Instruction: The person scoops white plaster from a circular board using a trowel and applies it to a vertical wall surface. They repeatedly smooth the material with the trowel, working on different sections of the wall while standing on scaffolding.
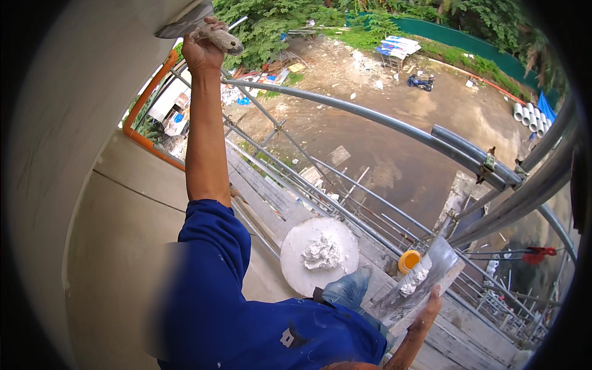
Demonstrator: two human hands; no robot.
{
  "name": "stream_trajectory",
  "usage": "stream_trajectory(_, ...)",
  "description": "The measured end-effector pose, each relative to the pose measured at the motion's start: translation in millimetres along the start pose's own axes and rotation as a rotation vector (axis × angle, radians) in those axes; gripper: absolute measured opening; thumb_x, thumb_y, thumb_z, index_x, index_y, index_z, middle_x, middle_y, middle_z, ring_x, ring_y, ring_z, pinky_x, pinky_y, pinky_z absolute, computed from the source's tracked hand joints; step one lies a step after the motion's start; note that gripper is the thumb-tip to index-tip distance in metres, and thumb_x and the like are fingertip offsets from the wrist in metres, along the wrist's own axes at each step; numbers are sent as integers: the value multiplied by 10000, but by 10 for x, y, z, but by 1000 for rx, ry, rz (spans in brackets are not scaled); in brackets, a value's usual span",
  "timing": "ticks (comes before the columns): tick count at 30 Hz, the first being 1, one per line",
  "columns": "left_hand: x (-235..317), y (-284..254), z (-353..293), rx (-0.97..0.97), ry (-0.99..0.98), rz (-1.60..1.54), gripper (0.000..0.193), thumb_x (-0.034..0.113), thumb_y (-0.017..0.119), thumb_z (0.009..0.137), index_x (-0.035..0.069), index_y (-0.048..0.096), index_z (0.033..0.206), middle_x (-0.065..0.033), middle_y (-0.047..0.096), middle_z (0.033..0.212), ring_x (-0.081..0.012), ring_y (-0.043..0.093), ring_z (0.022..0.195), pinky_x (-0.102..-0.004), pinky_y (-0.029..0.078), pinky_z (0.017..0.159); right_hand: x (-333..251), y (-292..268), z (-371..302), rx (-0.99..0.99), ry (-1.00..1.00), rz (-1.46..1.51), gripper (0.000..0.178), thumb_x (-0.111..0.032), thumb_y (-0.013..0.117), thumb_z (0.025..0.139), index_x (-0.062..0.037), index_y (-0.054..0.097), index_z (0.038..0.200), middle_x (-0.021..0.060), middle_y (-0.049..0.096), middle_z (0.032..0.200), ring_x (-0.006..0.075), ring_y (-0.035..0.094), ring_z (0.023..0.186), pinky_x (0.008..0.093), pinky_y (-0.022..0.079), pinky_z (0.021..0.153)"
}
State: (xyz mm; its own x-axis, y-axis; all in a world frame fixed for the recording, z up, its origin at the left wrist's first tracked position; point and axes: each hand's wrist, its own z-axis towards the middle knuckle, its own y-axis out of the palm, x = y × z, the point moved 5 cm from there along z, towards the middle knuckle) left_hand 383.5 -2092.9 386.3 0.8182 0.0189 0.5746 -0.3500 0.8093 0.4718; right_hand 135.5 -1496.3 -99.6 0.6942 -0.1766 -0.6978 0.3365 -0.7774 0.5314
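Scaffold rails edge a curved plastered wall above muddy ground.

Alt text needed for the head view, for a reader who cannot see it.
Seen from above on scaffolding, a person in a blue shirt presses a plaster-caked metal trowel against a pale curved wall with the raised left hand. The right hand holds a flat metal plastering blade carrying white putty, beside a round white board of putty.

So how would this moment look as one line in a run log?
left hand: trowel pressed on wall | right hand: holds steel hawk with plaster | round plaster board on scaffold
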Motion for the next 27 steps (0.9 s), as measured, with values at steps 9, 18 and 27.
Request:
stream_trajectory(9,-56,322,87,-116,11,-5,503,9,556,777,-42,468,1270,-216,545,1116,-316,537,1020,-463,473,927,64,-104,13,59,-30,44,530,-342,531,998,69,461,1324,166,603,1192,246,632,1012,360,511,890)
stream_trajectory(18,-143,612,151,-155,-15,-111,490,-6,553,751,-64,507,1235,-225,559,1066,-338,555,1005,-532,462,922,139,-198,-137,102,-24,78,549,-386,539,987,60,498,1306,154,628,1162,261,641,991,378,517,882)
stream_trajectory(27,-789,1621,46,-58,39,-196,464,14,507,835,-97,401,1273,-251,514,1090,-361,561,991,-547,485,914,205,-799,-366,132,-55,86,547,-393,544,981,76,526,1262,161,640,1123,257,657,947,367,528,850)
